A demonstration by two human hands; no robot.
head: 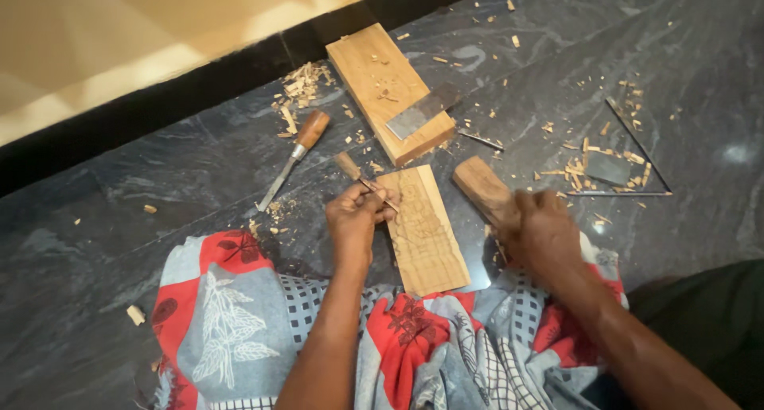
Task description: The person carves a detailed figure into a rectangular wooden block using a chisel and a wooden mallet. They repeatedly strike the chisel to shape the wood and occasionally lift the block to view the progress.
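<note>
- So the left hand [356,213] is wrapped around a small chisel [358,175], with the wooden handle sticking out far-left and the tip angled down toward the right onto the carved plank [422,231].
- That plank lies with its long axis running far to near, just right of the left hand, near end resting on the patterned cloth [239,314] over the lap.
- The right hand [541,227] is closed on a wooden mallet block [480,186], which sits right of the plank and a bit apart from the chisel's handle.
- So chisel sits between mallet and plank's left edge; the left hand is the one touching the carving.
- A bigger chisel [294,155] and a second plank [388,92] lie farther off on the dark floor [119,219], chips everywhere.
</note>
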